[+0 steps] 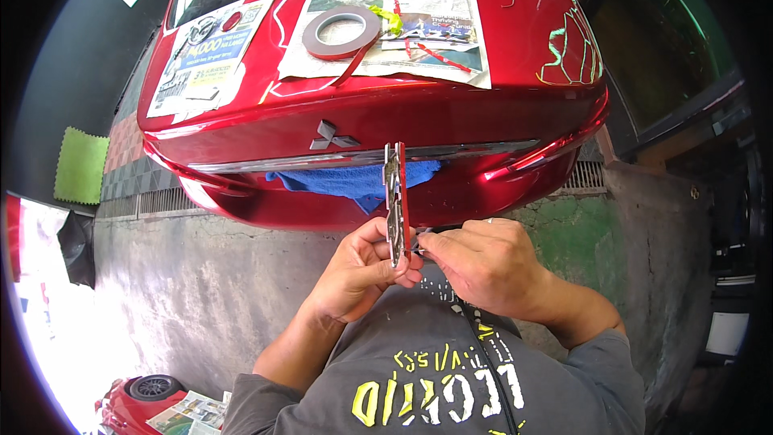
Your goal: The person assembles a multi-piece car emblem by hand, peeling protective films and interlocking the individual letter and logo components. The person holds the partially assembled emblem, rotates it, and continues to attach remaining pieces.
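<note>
My left hand (364,270) is closed around the lower end of a long, narrow trim piece (394,201). It stands nearly upright, with a silvery, uneven inner face and a red strip down its right edge. Beside that lower end, my right hand (493,262) has its fingers pinched together, close to the left fingertips. Whatever sits in that pinch is too small and covered to name. Past the trim piece is the rear of a red car (459,125), with a blue cloth (342,184) tucked below its chrome strip (282,162).
On the trunk lid, a roll of red-backed tape (310,42) rests on newspaper (475,24) with red scraps and a yellow-green scrap (390,21). More newspaper (211,60) lies at left. A green mat (81,165) stands far left; a red toy-like car part with a wheel (155,387) is at lower left.
</note>
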A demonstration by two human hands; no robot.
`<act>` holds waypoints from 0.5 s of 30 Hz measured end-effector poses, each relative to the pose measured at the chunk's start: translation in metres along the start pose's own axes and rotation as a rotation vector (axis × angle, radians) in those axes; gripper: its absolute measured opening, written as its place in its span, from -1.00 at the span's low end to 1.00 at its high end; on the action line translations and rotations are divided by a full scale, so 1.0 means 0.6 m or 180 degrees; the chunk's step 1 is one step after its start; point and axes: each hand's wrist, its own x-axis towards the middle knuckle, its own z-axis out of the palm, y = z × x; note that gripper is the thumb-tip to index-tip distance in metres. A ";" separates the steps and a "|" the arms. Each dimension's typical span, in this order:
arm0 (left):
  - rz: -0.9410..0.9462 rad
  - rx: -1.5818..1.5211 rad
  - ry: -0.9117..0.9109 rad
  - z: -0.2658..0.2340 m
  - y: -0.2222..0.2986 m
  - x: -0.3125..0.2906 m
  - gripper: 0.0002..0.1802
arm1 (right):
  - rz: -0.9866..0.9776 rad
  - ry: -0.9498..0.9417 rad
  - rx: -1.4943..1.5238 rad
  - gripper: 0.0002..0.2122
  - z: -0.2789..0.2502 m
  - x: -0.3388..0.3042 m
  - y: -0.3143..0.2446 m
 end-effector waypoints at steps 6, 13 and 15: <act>-0.0014 0.0000 -0.0043 -0.003 0.001 0.002 -0.68 | -0.0024 0.0000 -0.0079 -0.73 0.005 0.002 0.004; -0.0010 -0.0002 -0.0104 -0.009 -0.001 0.002 -0.68 | -0.0041 -0.0088 -0.0082 -0.72 0.003 0.003 0.006; -0.0052 0.0042 -0.0096 -0.008 0.001 0.001 -0.69 | -0.0032 -0.0082 -0.0093 -0.72 0.003 0.003 0.005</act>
